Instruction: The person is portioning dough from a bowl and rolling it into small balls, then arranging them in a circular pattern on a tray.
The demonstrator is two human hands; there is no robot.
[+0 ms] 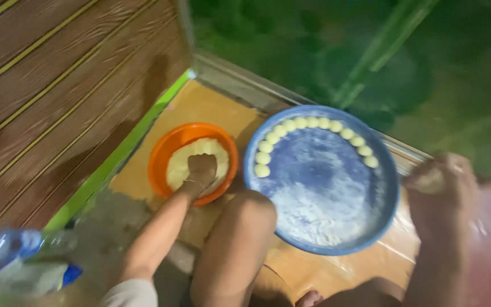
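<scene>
In the round orange bowl, left hand fist-curled, fingers pressed into soft pale dough; right hand blurred, fingers pinching a dough lump beside the floured blue tray.

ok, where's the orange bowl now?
Head view, left of centre: the orange bowl sits beside the blue tray, with the left hand in its dough.

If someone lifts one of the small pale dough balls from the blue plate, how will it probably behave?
Each dough ball looks soft, so it would probably dent under pressure. Its round shape suggests it may roll on the blue plate. The white flour dusting the plate probably keeps it from sticking.
</scene>
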